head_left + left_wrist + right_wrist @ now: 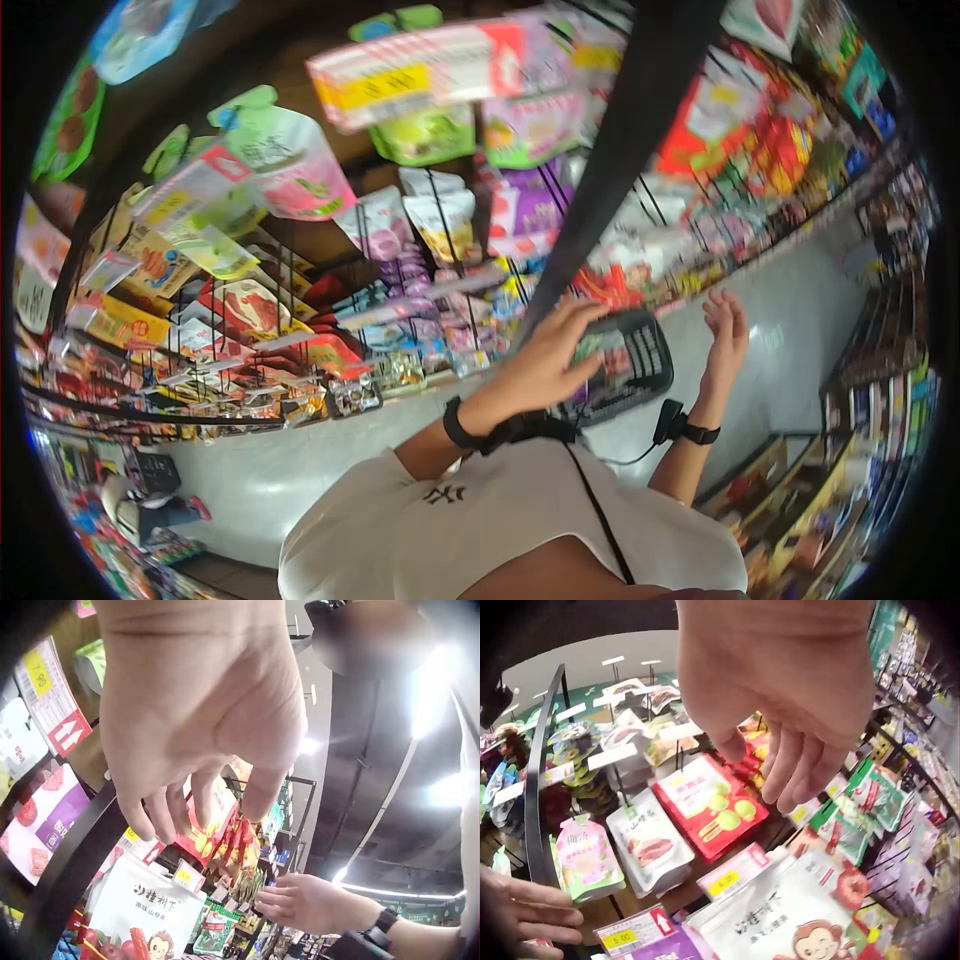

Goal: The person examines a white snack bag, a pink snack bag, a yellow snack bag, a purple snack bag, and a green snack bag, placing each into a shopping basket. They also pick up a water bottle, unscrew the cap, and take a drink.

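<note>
Hovering with relaxed fingers and holding nothing, the left hand and right hand seem to be at the choosing step. Between them shows a basket; beyond them sit a red packet and a white packet. Taking one would call for fingers curling round it.

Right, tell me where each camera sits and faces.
Head: worn on the head, facing forward and down at packets and basket; left hand, right hand and shirt show.
Left wrist: on that wrist, facing past left hand to packets and ceiling lights; right hand shows.
Right wrist: on that wrist, facing past right hand over packets; left hand shows.
The wrist views share both hands and the monkey-print pouch.
</note>
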`<action>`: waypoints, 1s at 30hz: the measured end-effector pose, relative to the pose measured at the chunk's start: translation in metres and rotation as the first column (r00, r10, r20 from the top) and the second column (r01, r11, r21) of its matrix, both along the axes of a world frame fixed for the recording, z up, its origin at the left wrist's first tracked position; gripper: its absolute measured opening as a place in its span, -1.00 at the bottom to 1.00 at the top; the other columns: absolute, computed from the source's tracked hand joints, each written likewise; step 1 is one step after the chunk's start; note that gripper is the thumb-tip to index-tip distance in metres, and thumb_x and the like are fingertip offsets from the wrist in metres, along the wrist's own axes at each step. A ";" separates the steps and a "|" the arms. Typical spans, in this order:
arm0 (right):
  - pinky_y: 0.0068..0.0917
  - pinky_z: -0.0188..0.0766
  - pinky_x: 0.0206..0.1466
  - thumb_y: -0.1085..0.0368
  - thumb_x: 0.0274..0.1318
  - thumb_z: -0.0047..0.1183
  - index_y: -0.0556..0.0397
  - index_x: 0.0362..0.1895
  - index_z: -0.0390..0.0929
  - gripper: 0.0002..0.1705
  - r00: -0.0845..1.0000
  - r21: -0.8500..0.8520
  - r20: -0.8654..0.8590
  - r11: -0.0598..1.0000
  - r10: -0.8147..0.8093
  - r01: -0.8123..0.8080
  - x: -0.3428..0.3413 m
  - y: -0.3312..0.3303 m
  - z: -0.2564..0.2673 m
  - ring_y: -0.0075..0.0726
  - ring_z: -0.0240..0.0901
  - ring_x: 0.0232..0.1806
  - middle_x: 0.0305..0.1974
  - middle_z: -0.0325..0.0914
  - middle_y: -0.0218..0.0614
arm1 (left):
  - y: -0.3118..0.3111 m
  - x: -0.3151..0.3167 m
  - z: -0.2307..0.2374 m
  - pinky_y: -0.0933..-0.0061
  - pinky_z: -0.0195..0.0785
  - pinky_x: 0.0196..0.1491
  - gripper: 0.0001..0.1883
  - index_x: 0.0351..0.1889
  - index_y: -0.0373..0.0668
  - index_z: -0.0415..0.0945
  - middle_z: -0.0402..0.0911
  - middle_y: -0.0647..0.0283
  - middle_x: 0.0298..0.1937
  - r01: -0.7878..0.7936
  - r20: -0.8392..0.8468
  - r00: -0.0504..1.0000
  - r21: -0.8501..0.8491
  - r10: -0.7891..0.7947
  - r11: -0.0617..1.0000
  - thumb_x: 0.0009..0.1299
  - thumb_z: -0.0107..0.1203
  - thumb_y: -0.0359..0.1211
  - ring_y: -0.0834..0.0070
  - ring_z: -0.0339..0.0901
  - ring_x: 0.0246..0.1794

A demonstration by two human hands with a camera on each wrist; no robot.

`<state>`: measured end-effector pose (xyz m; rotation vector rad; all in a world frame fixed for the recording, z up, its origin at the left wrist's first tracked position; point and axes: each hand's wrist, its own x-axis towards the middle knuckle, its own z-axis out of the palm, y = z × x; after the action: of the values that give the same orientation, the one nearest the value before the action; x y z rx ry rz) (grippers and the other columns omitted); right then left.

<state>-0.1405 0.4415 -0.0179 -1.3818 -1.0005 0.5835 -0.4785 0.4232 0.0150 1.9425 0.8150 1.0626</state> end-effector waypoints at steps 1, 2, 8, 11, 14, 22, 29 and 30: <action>-0.41 0.49 0.17 0.10 0.58 0.00 0.19 0.31 0.51 -0.53 0.999 -0.025 -0.007 0.999 -0.039 0.039 0.013 -0.022 -0.001 -0.33 0.66 0.09 0.15 0.69 -0.17 | -0.001 0.001 -0.001 0.16 0.26 0.44 -0.46 0.44 -0.22 0.36 0.41 -0.02 0.42 0.034 -0.009 0.999 -0.014 -0.034 0.999 0.51 0.17 -0.39 0.03 0.39 0.44; -0.42 0.49 0.15 0.10 0.58 0.00 0.18 0.31 0.52 -0.54 0.997 -0.038 -0.018 0.996 -0.079 0.079 0.024 -0.042 0.002 -0.35 0.66 0.07 0.14 0.70 -0.18 | -0.005 0.003 0.003 0.17 0.31 0.40 -0.54 0.38 -0.22 0.43 0.49 0.02 0.37 0.051 -0.025 0.998 -0.042 -0.052 0.998 0.53 0.15 -0.39 0.07 0.47 0.37; -0.48 0.46 0.07 0.10 0.56 0.01 0.10 0.21 0.62 -0.60 0.959 -0.031 -0.074 0.962 -0.274 0.272 0.073 -0.137 0.005 -0.45 0.66 -0.04 0.07 0.74 -0.24 | -0.046 0.051 0.010 0.32 0.46 0.15 -0.65 0.28 -0.23 0.53 0.66 0.14 0.21 0.173 -0.063 0.981 -0.126 -0.182 0.977 0.57 0.11 -0.40 0.31 0.62 0.13; -0.49 0.45 0.04 0.12 0.56 0.02 0.10 0.18 0.63 -0.63 0.968 -0.022 -0.021 0.968 -0.249 0.248 0.093 -0.183 0.000 -0.45 0.65 -0.08 0.04 0.74 -0.25 | -0.072 0.093 0.003 0.30 0.48 0.15 -0.68 0.27 -0.23 0.55 0.69 0.13 0.13 0.308 -0.031 0.949 -0.132 -0.314 0.942 0.58 0.10 -0.41 0.31 0.65 0.12; -0.49 0.47 0.00 0.18 0.55 0.03 0.15 0.11 0.62 -0.69 0.982 -0.109 0.050 0.976 -0.184 0.189 0.115 -0.247 0.003 -0.41 0.64 -0.13 -0.04 0.74 -0.25 | -0.106 0.141 0.001 0.30 0.51 0.14 -0.68 0.27 -0.24 0.55 0.72 0.12 0.05 0.427 -0.032 0.895 -0.236 -0.446 0.873 0.59 0.10 -0.41 0.32 0.68 0.07; -0.46 0.50 -0.25 0.01 0.39 0.24 0.13 0.06 0.54 -0.55 0.997 0.209 0.058 0.976 0.047 -0.058 0.116 -0.378 0.099 -0.43 0.61 -0.34 -0.14 0.71 -0.19 | -0.189 0.211 0.069 0.25 0.57 0.05 -0.57 0.26 -0.31 0.58 0.73 0.10 0.14 0.634 0.213 0.754 0.008 -0.621 0.773 0.42 0.26 -0.46 0.28 0.70 0.02; -0.52 0.49 -0.57 0.39 0.32 0.14 -0.04 0.15 0.42 -0.65 0.720 0.662 0.487 0.328 0.494 -0.674 0.106 -0.361 0.199 -0.28 0.62 -0.60 -0.54 0.57 -0.41 | -0.257 0.234 0.169 0.18 0.59 -0.12 -0.42 0.33 0.00 0.61 0.65 0.24 0.11 0.539 0.652 0.467 0.326 -0.598 0.777 0.44 0.21 0.07 0.12 0.68 -0.12; -0.49 0.62 -0.53 0.50 0.32 0.08 -0.04 0.51 0.41 -0.33 0.641 0.621 0.522 0.264 0.564 -0.738 0.108 -0.353 0.206 -0.17 0.72 -0.53 -0.48 0.58 -0.43 | -0.264 0.239 0.178 0.17 0.59 -0.12 -0.37 0.36 0.06 0.61 0.64 0.28 0.11 0.489 0.698 0.433 0.348 -0.570 0.799 0.46 0.18 0.18 0.10 0.67 -0.11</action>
<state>-0.0324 0.0888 0.1885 -0.1004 -1.7663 0.4701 -0.2400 0.1590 0.1931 1.3749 -0.3591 1.3583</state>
